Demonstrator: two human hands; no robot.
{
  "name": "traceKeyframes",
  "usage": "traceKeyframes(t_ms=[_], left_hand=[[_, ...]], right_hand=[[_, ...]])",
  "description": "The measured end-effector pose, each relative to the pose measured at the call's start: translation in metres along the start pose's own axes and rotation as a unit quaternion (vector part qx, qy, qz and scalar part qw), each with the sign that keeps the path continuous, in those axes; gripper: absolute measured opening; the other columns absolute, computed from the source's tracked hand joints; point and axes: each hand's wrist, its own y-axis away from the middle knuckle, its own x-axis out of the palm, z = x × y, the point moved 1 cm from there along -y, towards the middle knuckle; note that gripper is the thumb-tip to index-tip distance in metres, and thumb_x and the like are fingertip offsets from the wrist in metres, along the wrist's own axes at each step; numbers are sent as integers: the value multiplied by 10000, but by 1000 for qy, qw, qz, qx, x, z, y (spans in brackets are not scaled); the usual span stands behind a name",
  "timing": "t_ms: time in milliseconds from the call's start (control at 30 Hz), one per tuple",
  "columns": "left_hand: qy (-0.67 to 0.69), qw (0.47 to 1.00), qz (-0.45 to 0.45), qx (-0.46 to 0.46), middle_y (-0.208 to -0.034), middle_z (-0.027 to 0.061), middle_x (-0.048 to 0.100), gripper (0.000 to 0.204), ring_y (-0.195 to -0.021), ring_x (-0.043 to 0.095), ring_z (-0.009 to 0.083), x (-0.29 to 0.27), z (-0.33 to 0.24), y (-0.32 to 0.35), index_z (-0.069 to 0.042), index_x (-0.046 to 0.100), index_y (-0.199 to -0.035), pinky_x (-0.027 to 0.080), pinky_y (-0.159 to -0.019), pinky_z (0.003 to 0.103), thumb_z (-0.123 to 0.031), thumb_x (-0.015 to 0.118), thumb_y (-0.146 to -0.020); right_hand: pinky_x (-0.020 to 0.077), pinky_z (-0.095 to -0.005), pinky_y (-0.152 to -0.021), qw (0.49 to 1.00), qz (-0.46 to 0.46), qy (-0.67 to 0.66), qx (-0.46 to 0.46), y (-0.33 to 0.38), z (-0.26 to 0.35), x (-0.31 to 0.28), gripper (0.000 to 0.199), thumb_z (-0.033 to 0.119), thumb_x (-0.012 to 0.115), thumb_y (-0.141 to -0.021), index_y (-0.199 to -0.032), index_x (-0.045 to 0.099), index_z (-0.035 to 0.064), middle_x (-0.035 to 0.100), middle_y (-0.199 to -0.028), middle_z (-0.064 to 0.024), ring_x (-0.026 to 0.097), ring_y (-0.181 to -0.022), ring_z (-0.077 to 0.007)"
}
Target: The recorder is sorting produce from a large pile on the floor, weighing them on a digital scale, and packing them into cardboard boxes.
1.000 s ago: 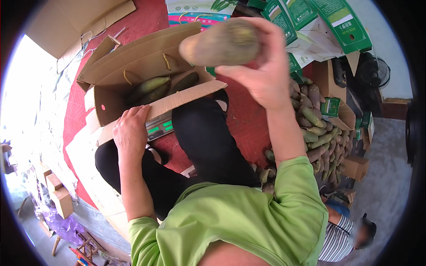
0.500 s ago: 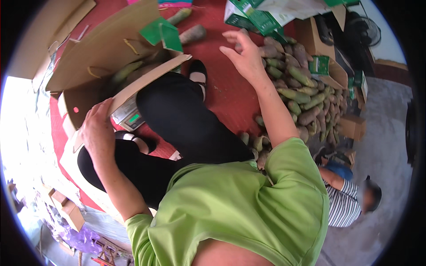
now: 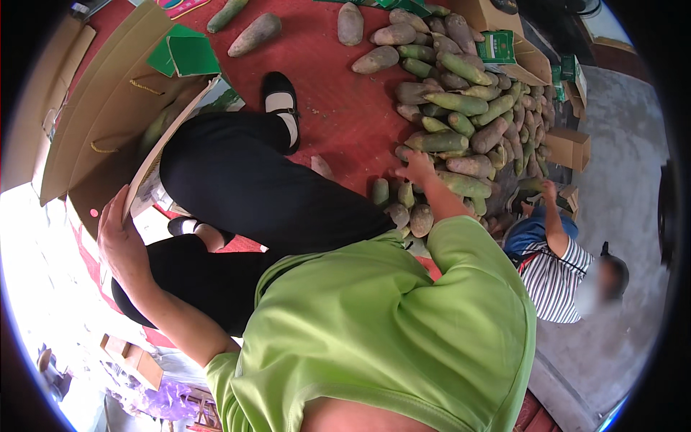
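Observation:
A tall cardboard box with rope handles and green inner flaps stands at my left, partly against my knee. My left hand grips the near upper edge of its wall, fingers bent over the board. Inside the box, greenish radishes show dimly; most of the inside is hidden. At my right lies a big heap of soil-stained green radishes. My right hand is at the heap's near-left side, thumb and fingers apart beside a radish. Whether the fingertips touch one is unclear.
Loose radishes lie on the red floor covering ahead. Open cartons stand behind the heap, and a small box to its right. A person in a striped shirt sits low at the right, one arm raised.
My right hand has come back from the heap's far left side to its near side. My view has shifted right, and my left hand still holds the box edge.

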Motion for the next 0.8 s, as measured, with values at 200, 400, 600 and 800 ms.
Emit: traceKeyframes(t_ms=[200,400,600,800], left_hand=[[13,1000,-16,-3,-1071,94,667,334,-989,636,265,-5,1,3,-87,669,-1094,492,-858,359,46,528,-822],[-12,1000,-25,4,-1055,64,664,394,-989,631,260,-14,-4,5,-135,667,-1095,496,-845,355,54,522,-781],[-20,999,-12,-25,-1064,30,663,362,-1027,607,247,-19,-12,7,-156,671,-1079,487,-861,371,16,524,-796],[-32,999,-20,-24,-1048,24,666,327,-1002,614,237,-20,-10,8,-145,676,-1058,495,-842,373,-3,544,-795]], right_hand=[[433,-485,-938,964,118,226,-71,32,-8,29,563,318,773,-667,-1171,585,152,521,-1258,-62,416,-1251,-290],[458,-431,-922,954,150,255,-52,30,-19,64,395,223,703,-724,-1099,600,156,584,-1167,-67,511,-1170,-297],[497,-408,-876,969,185,163,7,27,-16,52,408,188,686,-699,-1089,589,119,637,-1096,-126,602,-1063,-311],[509,-408,-854,984,135,120,-7,33,5,6,428,172,738,-677,-1071,581,117,649,-1079,-125,622,-1025,-304]])
